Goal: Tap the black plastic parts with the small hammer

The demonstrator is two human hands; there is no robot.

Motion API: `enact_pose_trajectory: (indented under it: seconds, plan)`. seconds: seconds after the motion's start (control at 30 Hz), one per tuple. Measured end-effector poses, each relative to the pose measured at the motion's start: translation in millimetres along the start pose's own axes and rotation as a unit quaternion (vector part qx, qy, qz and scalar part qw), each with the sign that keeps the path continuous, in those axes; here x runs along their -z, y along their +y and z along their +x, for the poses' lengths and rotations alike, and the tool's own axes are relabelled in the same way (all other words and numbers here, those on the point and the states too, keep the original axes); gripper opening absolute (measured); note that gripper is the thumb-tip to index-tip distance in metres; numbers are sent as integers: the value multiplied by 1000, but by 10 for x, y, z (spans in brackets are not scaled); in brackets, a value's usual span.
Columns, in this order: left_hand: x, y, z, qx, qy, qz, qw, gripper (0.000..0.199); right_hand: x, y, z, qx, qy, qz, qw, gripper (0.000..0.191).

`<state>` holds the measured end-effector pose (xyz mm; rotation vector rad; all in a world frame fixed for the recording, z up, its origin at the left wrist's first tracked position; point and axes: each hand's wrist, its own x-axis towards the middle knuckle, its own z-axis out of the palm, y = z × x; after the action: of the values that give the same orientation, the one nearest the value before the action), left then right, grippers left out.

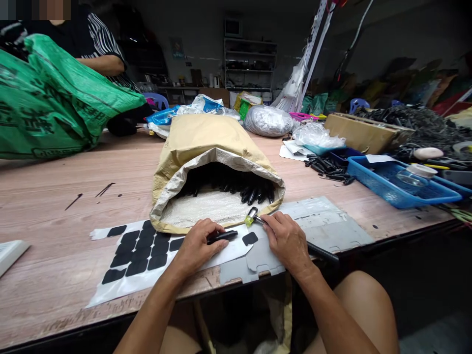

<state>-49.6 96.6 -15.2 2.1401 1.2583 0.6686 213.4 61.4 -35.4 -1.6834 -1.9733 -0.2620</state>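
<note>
My left hand point(202, 242) is closed around a short black tube-like piece point(230, 235), over a white sheet point(105, 290) carrying rows of black rounded-square stickers point(138, 265). In my right hand point(287, 239) is a small hammer point(251, 215) with a metal and yellow-green head. Its black handle point(326, 254) sticks out behind the hand toward the table edge. A single black sticker point(250, 239) lies between the two hands. Just beyond them, a tan woven sack point(217, 130) lies with its mouth toward me, and many black pieces point(254, 194) show inside it.
A grey board point(324, 221) lies beneath my right hand. On the right stand a blue basket point(391, 189), loose black parts point(328, 167) and a cardboard box point(365, 132). A person in a striped sleeve point(105, 37) handles a green sack point(73, 98) at the left.
</note>
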Motion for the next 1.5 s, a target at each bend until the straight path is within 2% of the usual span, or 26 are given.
enact_pose_trajectory:
  seconds: [0.13,0.27,0.4,0.5,0.63,0.7,0.83,1.0,1.17,1.23,1.37,1.5]
  plan:
    - [-30,-56,8,6,17,-27,999,17,42,-22,12,19,26,22,999,28]
    - [-13,-53,5,6,12,-30,999,15,159,-206,-16,34,65,137,988,34]
    - [-13,-53,1,2,13,-48,999,15,243,-463,-54,66,26,272,960,36]
    - [-11,-45,0,-4,13,-53,999,11,249,-582,-74,82,-1,283,956,37]
    - [0,-21,1,-6,15,-61,998,5,224,-642,-124,82,20,276,957,41]
    - [1,-12,3,-7,16,-63,998,3,200,-654,-159,81,10,254,964,44]
    - [-9,-10,4,-4,22,-61,998,3,169,-638,-189,82,-37,203,975,46]
    - [-19,-21,-1,16,23,-67,997,15,223,-565,-193,63,17,218,974,44]
    - [-11,-6,3,29,25,-64,997,13,219,-536,-238,57,-16,215,975,43]
    - [-7,-1,1,32,20,-59,998,13,221,-508,-215,46,-4,223,974,40]
    - [-2,-19,-7,26,14,-58,998,14,230,-352,-72,21,39,200,979,33]
    - [-7,-44,-7,28,9,-79,996,16,133,-126,71,5,37,122,992,28]
